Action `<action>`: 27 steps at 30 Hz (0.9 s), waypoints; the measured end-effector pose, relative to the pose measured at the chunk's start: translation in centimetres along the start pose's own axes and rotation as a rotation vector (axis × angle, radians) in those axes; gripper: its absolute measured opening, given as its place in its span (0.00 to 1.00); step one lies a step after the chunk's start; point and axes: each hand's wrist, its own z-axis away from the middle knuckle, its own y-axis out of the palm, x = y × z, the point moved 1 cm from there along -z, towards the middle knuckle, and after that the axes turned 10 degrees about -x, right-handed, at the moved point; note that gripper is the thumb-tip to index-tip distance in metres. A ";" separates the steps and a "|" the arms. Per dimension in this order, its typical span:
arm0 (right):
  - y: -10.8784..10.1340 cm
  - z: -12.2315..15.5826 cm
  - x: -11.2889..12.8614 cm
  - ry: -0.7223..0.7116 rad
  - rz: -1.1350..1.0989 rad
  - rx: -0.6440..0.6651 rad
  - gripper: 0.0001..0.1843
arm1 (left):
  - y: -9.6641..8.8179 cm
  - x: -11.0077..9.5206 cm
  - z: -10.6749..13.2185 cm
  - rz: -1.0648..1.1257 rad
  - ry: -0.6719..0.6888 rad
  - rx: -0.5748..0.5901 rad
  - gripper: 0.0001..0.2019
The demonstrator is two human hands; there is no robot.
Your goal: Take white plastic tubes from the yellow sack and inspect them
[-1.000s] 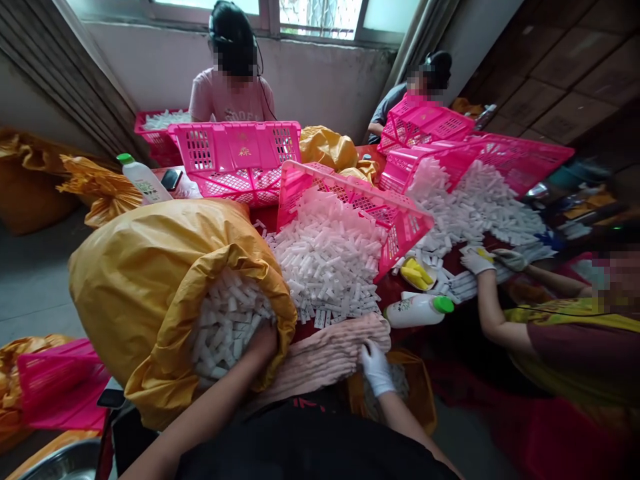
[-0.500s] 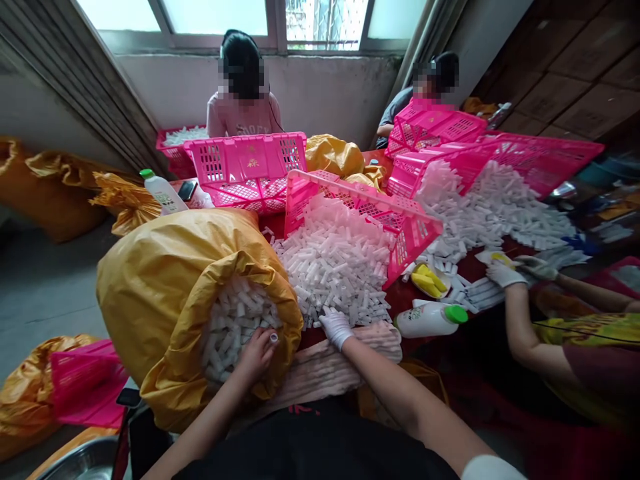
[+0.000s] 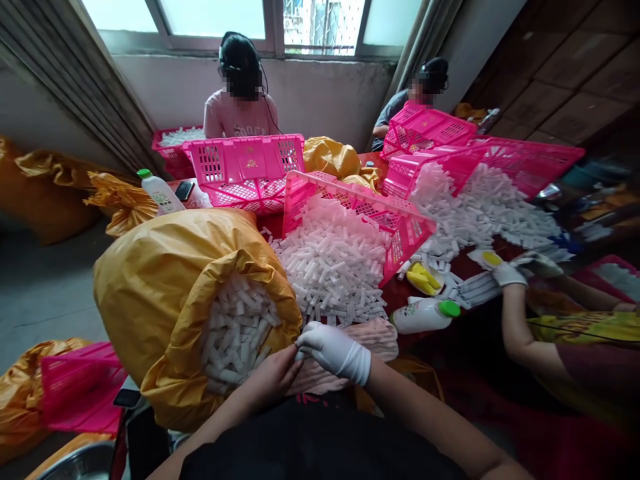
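Observation:
My bare left hand [image 3: 277, 375] and my white-gloved right hand [image 3: 333, 350] meet fingertip to fingertip in front of my chest. The left fingers are closed around a small white tube, which is mostly hidden between the hands. The right fingers are pinched at the same spot; what they grip, if anything, is covered. Both hands are above a pale pink quilted cloth [image 3: 374, 335]. To the left, an open yellow sack [image 3: 165, 267] bulges with short white tubes [image 3: 237, 333]. Beyond the right hand lies a heap of small white pieces [image 3: 335, 267], spilling from a tipped pink basket [image 3: 409, 247].
A white bottle with a green cap [image 3: 423, 315] lies right of the cloth, near a dish of yellow pieces [image 3: 424, 279]. A co-worker's gloved hand [image 3: 509, 273] works at the right. Two people sit behind more pink baskets [image 3: 250, 163]. A metal bowl [image 3: 83, 460] is at lower left.
My left hand has come out of the sack's mouth with the tube, moving right. My right hand has drawn back from the heap's edge, and the two now touch.

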 end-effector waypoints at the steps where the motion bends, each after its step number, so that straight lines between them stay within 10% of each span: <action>1: 0.2 -0.1 0.2 -0.002 -0.086 -0.051 0.07 | 0.4 -0.2 0.1 0.126 -0.058 -0.003 0.17; 6: 3.2 0.2 -0.6 0.198 -0.818 -0.435 0.15 | 1.6 -2.0 0.0 0.717 -0.299 -0.025 0.20; 11: 5.5 0.6 -1.4 0.298 -0.974 -0.656 0.16 | 1.0 -3.5 -1.5 0.893 -0.351 -0.043 0.18; 19: 3.6 0.8 -1.1 0.335 -0.877 -0.643 0.15 | 1.5 -1.6 -1.1 0.613 -0.341 0.042 0.22; 27: 4.2 1.0 -2.3 0.432 -0.796 -0.784 0.19 | 1.1 -2.5 -2.1 -0.207 -0.085 -0.156 0.13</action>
